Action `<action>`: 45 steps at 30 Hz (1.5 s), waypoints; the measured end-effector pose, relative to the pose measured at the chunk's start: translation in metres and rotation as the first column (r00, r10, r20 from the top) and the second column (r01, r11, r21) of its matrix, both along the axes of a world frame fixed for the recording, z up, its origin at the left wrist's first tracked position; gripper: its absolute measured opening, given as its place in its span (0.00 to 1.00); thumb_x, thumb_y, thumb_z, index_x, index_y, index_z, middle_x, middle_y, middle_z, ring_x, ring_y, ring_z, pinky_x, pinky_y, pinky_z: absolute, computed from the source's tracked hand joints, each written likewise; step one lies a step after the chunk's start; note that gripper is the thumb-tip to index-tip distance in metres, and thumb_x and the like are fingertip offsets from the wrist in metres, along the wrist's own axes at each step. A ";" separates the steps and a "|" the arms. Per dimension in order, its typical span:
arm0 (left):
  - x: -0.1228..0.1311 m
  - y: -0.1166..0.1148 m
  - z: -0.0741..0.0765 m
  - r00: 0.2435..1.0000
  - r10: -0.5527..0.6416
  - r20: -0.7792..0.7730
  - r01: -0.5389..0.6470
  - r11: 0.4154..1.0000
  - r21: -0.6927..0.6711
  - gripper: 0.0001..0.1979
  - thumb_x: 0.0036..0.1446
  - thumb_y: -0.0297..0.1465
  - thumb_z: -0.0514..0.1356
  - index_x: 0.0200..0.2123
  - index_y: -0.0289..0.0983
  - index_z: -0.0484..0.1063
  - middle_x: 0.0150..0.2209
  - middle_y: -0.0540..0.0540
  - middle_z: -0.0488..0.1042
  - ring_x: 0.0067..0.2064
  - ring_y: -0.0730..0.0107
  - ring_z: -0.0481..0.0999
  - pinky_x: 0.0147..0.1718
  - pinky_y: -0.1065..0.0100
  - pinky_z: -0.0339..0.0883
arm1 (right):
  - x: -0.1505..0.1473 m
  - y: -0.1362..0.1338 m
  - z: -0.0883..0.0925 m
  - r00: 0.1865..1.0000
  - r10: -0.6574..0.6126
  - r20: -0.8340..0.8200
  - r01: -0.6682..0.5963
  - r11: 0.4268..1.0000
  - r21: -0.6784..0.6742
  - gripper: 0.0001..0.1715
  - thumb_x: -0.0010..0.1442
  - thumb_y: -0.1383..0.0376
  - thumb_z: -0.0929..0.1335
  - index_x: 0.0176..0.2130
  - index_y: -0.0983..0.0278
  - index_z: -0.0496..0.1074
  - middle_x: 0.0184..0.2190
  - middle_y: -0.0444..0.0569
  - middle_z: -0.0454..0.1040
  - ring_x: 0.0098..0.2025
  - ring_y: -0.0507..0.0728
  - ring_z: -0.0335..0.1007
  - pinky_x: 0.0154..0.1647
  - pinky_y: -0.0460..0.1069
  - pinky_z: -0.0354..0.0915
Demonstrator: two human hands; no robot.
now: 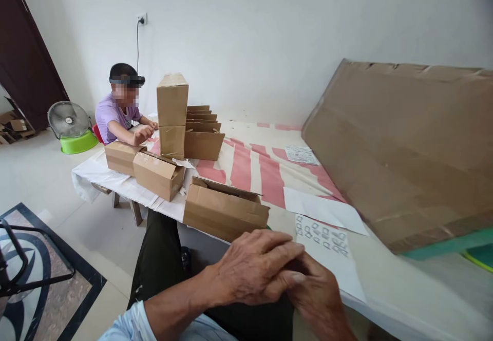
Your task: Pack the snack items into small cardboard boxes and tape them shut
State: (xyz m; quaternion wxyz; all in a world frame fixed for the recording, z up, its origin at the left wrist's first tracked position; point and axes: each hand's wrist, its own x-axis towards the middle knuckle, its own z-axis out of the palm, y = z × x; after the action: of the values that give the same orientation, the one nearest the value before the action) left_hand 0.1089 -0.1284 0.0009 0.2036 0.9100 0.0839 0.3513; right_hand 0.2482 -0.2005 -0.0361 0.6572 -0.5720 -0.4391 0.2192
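Observation:
My left hand [260, 266] lies across my right hand [318, 292], its fingers closed loosely over it. The two are folded together above my lap, at the table's near edge. Most of the right hand's fingers are hidden beneath the left, so whether anything is inside them does not show. Just beyond, a brown cardboard box [225, 208] with its top flaps partly raised sits at the table edge. Close by on the right is a white sheet with drawn or written marks [322, 241], and a blank white sheet [323, 208] lies behind it.
Across the table, a person in a purple shirt [106, 117] has a hand [143, 134] above a box [122, 157]. Another box [156, 172], two stacked boxes [172, 107] and an open carton [205, 145] stand nearby. A large cardboard panel [408, 146] leans at right.

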 end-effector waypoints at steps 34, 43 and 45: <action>-0.006 0.057 0.037 0.928 0.359 0.101 -0.372 0.909 0.185 0.27 0.78 0.41 0.49 0.73 0.40 0.66 0.79 0.33 0.54 0.81 0.35 0.45 0.72 0.35 0.47 | -0.082 0.014 0.047 0.822 0.391 -0.414 -0.294 0.914 0.280 0.36 0.68 0.37 0.70 0.62 0.55 0.77 0.55 0.53 0.81 0.60 0.65 0.78 0.66 0.62 0.70; -0.048 0.102 0.038 0.836 0.517 0.185 -0.522 0.853 -0.027 0.29 0.68 0.49 0.62 0.66 0.40 0.70 0.71 0.31 0.64 0.75 0.39 0.60 0.74 0.37 0.52 | 0.115 0.018 -0.015 0.827 -0.457 0.328 0.524 0.838 -0.154 0.30 0.65 0.42 0.68 0.47 0.63 0.82 0.45 0.54 0.85 0.43 0.62 0.77 0.51 0.56 0.74; -0.065 0.124 0.031 0.769 0.620 0.156 -0.604 0.784 -0.141 0.34 0.63 0.52 0.65 0.65 0.38 0.71 0.68 0.30 0.67 0.73 0.37 0.64 0.73 0.37 0.54 | 0.172 0.013 -0.026 0.768 -0.513 0.383 0.612 0.763 -0.208 0.30 0.64 0.45 0.67 0.47 0.66 0.82 0.43 0.58 0.84 0.41 0.63 0.75 0.50 0.57 0.72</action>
State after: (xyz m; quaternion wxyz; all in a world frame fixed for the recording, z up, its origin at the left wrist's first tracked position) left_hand 0.0434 -0.0049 0.0323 0.1228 0.7848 0.3700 0.4817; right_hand 0.4200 -0.1877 -0.0619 0.5150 -0.8035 -0.2982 -0.0130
